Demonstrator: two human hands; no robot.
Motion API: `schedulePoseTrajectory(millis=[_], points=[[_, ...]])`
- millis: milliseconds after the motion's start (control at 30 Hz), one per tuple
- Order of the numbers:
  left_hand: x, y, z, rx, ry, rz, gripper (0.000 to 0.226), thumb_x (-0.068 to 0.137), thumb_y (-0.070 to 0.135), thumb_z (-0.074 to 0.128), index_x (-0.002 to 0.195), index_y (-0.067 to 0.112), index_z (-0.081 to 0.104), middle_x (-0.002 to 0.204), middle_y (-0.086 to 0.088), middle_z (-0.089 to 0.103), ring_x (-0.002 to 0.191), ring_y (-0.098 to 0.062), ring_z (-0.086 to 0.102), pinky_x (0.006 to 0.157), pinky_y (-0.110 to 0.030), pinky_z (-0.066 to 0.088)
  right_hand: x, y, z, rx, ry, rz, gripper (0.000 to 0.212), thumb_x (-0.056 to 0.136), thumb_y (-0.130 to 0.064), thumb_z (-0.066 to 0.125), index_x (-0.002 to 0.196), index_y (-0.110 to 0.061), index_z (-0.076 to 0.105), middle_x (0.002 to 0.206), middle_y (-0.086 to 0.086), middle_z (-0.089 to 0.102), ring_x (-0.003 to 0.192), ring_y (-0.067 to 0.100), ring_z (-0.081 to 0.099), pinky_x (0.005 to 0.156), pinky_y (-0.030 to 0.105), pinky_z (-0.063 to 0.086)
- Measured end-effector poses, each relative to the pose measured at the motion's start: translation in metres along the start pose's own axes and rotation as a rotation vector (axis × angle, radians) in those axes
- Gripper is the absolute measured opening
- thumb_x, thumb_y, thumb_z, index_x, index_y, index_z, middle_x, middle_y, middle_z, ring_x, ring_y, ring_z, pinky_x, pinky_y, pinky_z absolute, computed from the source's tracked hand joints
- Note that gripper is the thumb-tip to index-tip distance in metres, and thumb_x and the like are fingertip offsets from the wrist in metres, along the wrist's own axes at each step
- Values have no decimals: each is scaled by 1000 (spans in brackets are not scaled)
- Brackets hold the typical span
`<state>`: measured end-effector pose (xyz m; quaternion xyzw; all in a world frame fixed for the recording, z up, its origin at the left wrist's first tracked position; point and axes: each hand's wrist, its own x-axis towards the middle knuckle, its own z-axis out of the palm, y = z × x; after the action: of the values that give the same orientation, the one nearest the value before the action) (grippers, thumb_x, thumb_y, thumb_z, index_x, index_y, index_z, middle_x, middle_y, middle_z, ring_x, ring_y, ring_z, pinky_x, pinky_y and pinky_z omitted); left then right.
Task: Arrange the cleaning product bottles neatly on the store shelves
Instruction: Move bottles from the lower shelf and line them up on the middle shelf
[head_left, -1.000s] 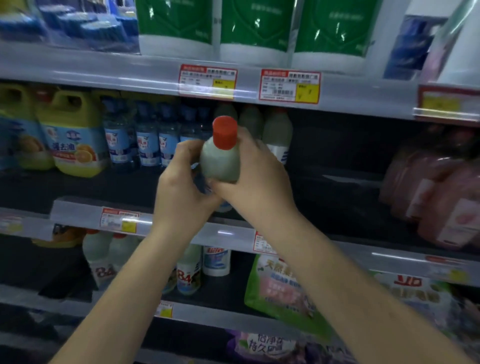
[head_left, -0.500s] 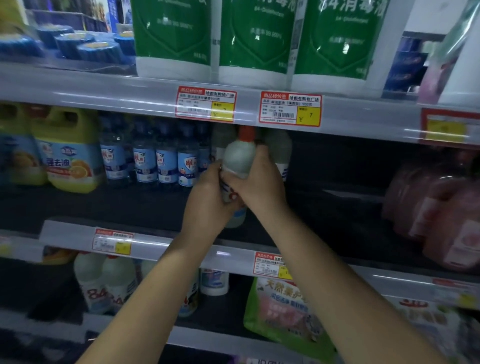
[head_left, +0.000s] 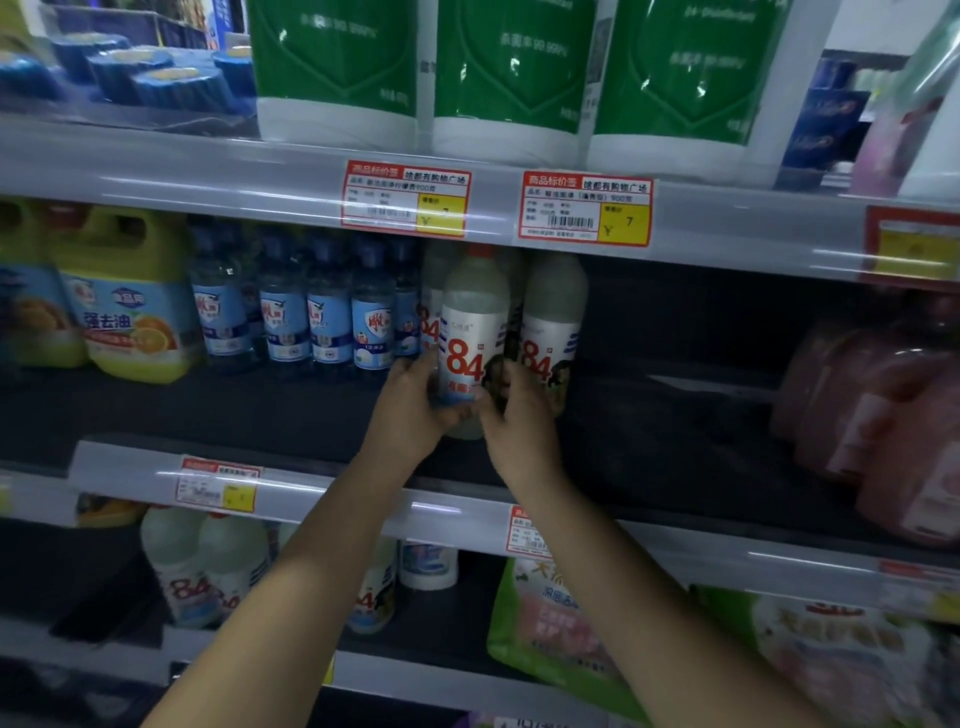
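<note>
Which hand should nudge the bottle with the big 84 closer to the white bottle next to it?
Probably the left hand. It holds the 84 bottle on the side facing the blue bottles, so it can push toward the neighbouring white bottle. The right hand sits between them.

I face dim store shelving. Grey shelf rails (head_left: 208, 176) cross at 12, centre and 6 o'clock, with red-and-yellow price tags (head_left: 586, 209). The shelf boards (head_left: 675, 415) are dark. Brighter light shows at 1 o'clock.
</note>
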<state>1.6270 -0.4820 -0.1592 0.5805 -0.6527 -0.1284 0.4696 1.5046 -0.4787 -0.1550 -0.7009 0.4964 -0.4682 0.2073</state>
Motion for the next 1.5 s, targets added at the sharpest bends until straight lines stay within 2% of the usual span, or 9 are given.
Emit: schedulePoseTrajectory(millis=[67, 200, 367, 500, 800, 967, 1100, 1300, 1500], points=[[3, -2, 1, 37, -6, 7, 49, 74, 23, 74, 119, 12, 58, 115, -14, 61, 103, -23, 59, 89, -32, 48, 1, 2, 0, -25, 9, -3, 35, 96, -17, 45, 130, -9, 47, 127, 11, 54, 114, 23, 53, 89, 22, 39], [1, -1, 5, 122, 61, 5, 24, 81, 20, 69, 100, 6, 66, 102, -11, 69, 92, -20, 63, 79, -28, 48, 1, 4, 1, -133, 12, -51, 39, 96, -11, 42, 135, -9, 44, 131, 10, 49, 117, 20, 48, 83, 8, 26], [-13, 6, 8, 178, 243, 68, 25, 80, 20, 70, 97, 3, 67, 91, -12, 72, 81, -22, 67, 67, -27, 50, -4, 4, -2, -194, 68, -92, 39, 95, -13, 44, 133, -11, 48, 131, 9, 54, 118, 21, 49, 89, 14, 31], [-16, 3, 12, 293, 193, 142, 14, 80, 17, 68, 85, 4, 65, 79, -13, 70, 68, -26, 65, 54, -25, 42, -8, 3, -2, -232, 58, -124, 41, 95, -13, 42, 136, -11, 45, 128, 11, 58, 116, 25, 52, 92, 28, 41], [-11, 5, 10, 268, 2, 223, 33, 83, 13, 62, 115, 3, 58, 102, -16, 68, 90, -27, 64, 68, -26, 45, 1, 8, 4, -169, -120, -14, 57, 93, -9, 41, 147, -13, 23, 148, 8, 36, 132, 23, 39, 106, 36, 37], [-11, 5, 11, 274, -60, 244, 42, 86, 11, 59, 126, 1, 52, 108, -19, 67, 95, -29, 63, 76, -30, 48, 6, 10, 6, -159, -195, 76, 66, 94, -10, 42, 149, -15, 6, 157, 2, 14, 139, 21, 26, 108, 27, 27], [-11, 5, 10, 265, -95, 255, 47, 87, 10, 57, 132, 3, 46, 109, -19, 66, 96, -27, 63, 75, -26, 44, 7, 11, 6, -209, -192, 97, 71, 93, -10, 43, 149, -17, 0, 156, 7, 10, 141, 24, 18, 112, 32, 24], [-8, 0, 12, 270, -162, 255, 51, 88, 10, 55, 137, 5, 40, 108, -18, 66, 94, -26, 63, 79, -35, 49, 10, 11, 4, -197, -219, 163, 76, 92, -10, 47, 149, -19, -2, 156, 8, 8, 142, 24, 15, 114, 34, 22], [-6, -2, 13, 296, -254, 183, 62, 90, 12, 52, 145, 9, 24, 129, -17, 55, 113, -25, 55, 93, -34, 44, 11, 12, 5, -177, -237, 166, 80, 90, -8, 49, 149, -20, -5, 156, 6, 11, 142, 23, 15, 113, 34, 21]])
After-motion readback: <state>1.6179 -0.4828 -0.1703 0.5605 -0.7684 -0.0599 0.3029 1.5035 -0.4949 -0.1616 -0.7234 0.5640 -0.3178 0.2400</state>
